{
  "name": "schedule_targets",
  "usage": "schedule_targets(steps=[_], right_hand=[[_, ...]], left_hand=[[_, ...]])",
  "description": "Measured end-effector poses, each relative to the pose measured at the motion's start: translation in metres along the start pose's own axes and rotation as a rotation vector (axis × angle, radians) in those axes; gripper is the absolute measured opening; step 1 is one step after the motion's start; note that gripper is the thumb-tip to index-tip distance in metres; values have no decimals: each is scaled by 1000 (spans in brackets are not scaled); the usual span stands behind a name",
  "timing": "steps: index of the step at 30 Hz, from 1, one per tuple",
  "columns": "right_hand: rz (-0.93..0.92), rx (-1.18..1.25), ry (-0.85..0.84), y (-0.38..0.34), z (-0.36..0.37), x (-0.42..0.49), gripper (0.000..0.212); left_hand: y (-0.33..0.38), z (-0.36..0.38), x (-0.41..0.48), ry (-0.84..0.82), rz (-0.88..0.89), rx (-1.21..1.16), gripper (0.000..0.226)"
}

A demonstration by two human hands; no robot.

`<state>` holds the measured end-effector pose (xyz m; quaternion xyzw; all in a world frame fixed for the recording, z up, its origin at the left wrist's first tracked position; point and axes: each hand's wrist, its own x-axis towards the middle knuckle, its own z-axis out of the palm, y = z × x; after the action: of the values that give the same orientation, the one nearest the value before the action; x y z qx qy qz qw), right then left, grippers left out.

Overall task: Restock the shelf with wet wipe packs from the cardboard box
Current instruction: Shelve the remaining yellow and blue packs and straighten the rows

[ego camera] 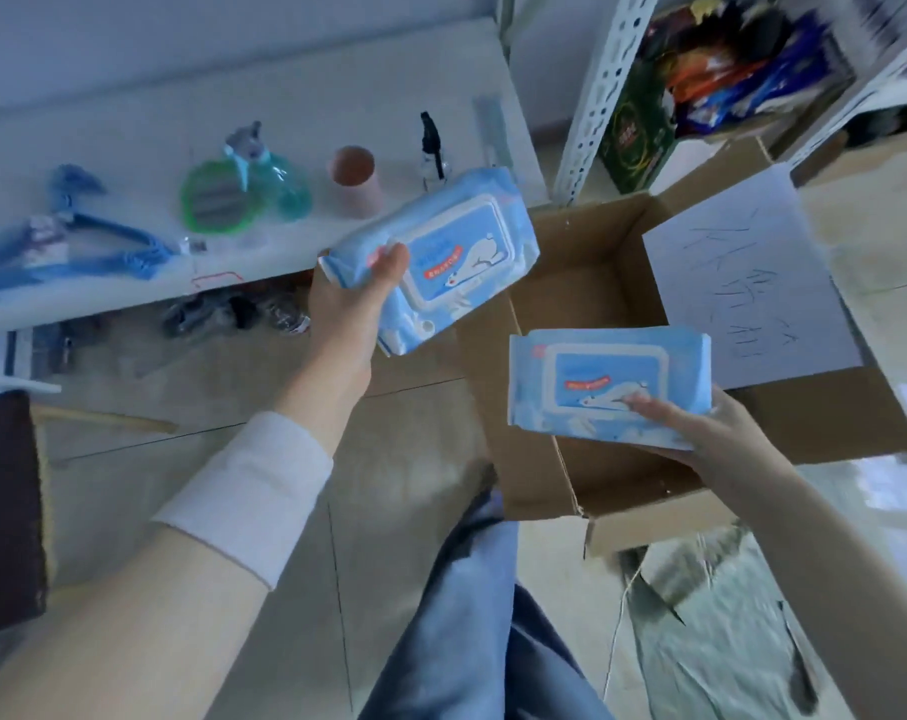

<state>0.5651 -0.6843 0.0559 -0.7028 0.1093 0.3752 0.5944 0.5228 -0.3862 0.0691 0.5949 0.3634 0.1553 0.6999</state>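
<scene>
nothing is coming through sharply enough for you to read. the wet wipe pack (456, 252) your left hand (355, 304) is holding is showing a red banner of small print on its blue lid label, all blurred. the second pack (607, 376), in your right hand (700, 431), is carrying the same banner, equally blurred. the white sheet (742, 283) on the cardboard box (581, 267) flap is bearing handwritten strokes, and the green carton (633, 142) is showing gold lettering, both illegible.

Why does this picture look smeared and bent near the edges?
Head view: the wide-angle lens tilts the shelf upright; motion blur smears the spray bottle and the upper pack in the left hand; the lower pack in the right hand looks slightly sharper; light is soft and bluish.
</scene>
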Motion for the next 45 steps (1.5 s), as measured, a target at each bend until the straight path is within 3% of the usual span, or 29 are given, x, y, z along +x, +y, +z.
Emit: schedule_targets(steps=[3, 8, 14, 17, 20, 22, 24, 27, 33, 39, 42, 45], right_hand=[[-9, 14, -115, -14, 51, -29, 96], [-64, -40, -269, -55, 153, -74, 93], [-134, -60, -443, -107, 310, -96, 96], [-185, -89, -509, -135, 394, -100, 95], [-230, -86, -560, -169, 467, -100, 78], [-227, -81, -593, -190, 506, -95, 58], [-223, -85, -628, -213, 541, -85, 63], [-269, -111, -666, -252, 585, -65, 92], [-369, -127, -727, -330, 672, 4, 104], [-365, -182, -831, -396, 776, 66, 96], [-386, -211, -867, -425, 832, 90, 85], [-412, -214, -871, -447, 886, 111, 88]], left_hand=[[39, -55, -20, 54, 1, -75, 37], [111, -159, -31, 146, 76, -155, 57], [183, -309, -14, 309, 238, -174, 13], [219, -387, -10, 390, 280, -158, 9], [250, -456, 6, 443, 268, -180, 7], [266, -494, 22, 465, 259, -223, 22], [282, -524, 44, 484, 267, -252, 26], [304, -561, 87, 478, 280, -288, 14], [342, -617, 193, 478, 334, -341, 23], [368, -672, 294, 539, 296, -298, 32], [376, -703, 338, 517, 329, -263, 17], [387, -739, 385, 510, 359, -198, 9]])
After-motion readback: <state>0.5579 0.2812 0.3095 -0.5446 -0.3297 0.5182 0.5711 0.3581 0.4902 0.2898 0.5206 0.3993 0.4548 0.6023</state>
